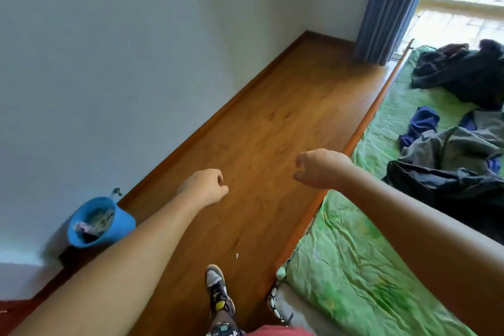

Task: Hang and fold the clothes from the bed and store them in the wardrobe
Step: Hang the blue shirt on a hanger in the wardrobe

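Beside the bed [354, 267], left hand [204, 185] and right hand [319, 169] hover empty, loosely curled; clothes [450, 150] heaped on it.

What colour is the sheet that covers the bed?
The sheet is light green with paler mottling; the head view shows it.

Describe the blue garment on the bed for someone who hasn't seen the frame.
Find the bed with the green sheet on the right. Among the clothes on it, the blue garment is crumpled at the heap's left edge, nearest the wooden floor. Its vivid royal blue stands out from the grey garment and black garment beside it.
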`<control>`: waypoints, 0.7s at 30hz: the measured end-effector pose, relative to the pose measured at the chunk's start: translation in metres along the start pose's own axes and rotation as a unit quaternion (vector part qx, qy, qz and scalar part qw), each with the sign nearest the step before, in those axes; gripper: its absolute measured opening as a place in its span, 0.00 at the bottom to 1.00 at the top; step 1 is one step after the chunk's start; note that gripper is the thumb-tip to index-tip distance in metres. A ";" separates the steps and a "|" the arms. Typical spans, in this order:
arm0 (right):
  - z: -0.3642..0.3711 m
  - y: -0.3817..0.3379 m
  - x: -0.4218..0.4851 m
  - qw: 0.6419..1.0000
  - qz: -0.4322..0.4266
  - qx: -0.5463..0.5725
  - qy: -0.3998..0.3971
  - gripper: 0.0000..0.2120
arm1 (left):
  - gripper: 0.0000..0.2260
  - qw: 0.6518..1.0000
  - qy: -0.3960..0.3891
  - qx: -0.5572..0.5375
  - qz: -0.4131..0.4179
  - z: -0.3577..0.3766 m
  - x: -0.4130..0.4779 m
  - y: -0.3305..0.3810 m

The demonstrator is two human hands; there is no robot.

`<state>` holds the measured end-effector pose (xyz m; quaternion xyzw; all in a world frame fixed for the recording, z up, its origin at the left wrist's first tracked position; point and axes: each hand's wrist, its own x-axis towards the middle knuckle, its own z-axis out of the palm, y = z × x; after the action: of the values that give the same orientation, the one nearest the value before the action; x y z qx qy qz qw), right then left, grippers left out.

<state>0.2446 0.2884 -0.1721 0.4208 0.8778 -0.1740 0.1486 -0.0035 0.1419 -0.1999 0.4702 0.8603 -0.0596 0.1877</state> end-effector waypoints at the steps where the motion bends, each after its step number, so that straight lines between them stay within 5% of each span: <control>1: 0.000 -0.002 0.008 1.000 0.018 0.005 0.003 0.19 | 0.16 1.000 -0.005 0.006 0.022 -0.001 0.020 -0.002; 13: -0.007 -0.100 0.119 0.977 0.200 0.072 0.020 0.18 | 0.17 0.977 -0.019 0.039 0.210 -0.060 0.209 -0.095; 21: -0.012 -0.079 0.132 0.948 0.286 0.115 0.076 0.12 | 0.16 0.948 -0.036 0.027 0.314 -0.089 0.267 -0.032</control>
<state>0.1010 0.3380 -0.2004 0.6805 0.7033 -0.1910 0.0757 -0.1837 0.3592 -0.2209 0.7188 0.6601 -0.0378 0.2149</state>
